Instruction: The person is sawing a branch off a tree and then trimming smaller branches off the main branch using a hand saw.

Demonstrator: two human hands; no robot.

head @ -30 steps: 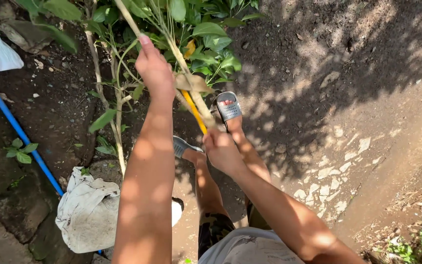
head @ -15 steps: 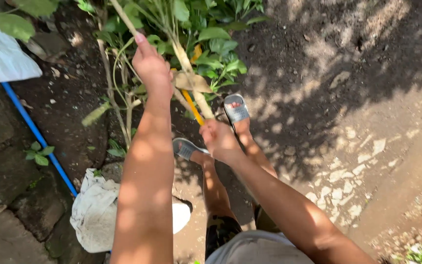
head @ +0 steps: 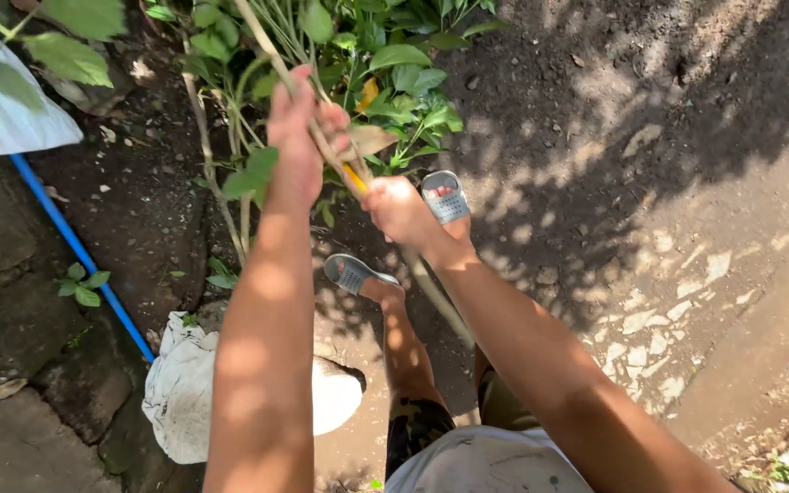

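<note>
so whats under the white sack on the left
The white sack lies on bare soil and stone beside the blue pipe. The pipe's lower end runs to the sack's edge; whatever lies beneath the cloth is covered.

A single view from a camera worn on the person's head, looking steeply down along both forearms. It sits close: the left hand (head: 299, 137) and right hand (head: 399, 208) fill the centre, with bare ground (head: 687, 183) below. No second view.
</note>
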